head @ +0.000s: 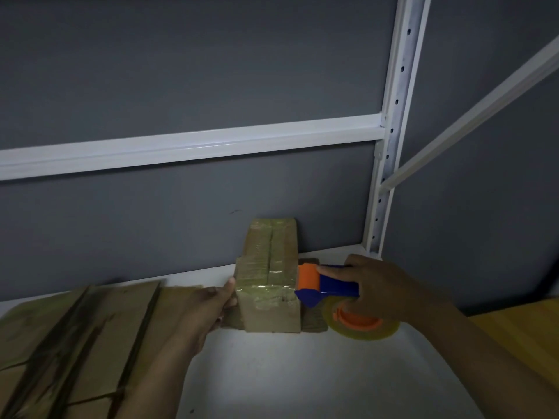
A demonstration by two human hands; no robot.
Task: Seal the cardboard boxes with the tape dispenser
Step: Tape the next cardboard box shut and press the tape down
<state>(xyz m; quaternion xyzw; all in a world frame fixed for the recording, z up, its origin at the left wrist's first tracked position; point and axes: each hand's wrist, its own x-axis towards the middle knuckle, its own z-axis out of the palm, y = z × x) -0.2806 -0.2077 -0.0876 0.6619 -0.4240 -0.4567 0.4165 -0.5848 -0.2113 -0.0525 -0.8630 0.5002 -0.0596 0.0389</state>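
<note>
Grey wall [181, 71] behind. White perforated rack upright [402, 86] at right, joined by horizontal crossbar [196, 146] and diagonal brace [472, 116]. White bench [287, 373] below; yellow wooden surface [520, 334] at far right.

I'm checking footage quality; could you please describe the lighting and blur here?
Head view: dim overall, brightest on the white shelf beside the small box; the flat cardboard at left is blurred; the white rail bows from wide-angle distortion.
</note>
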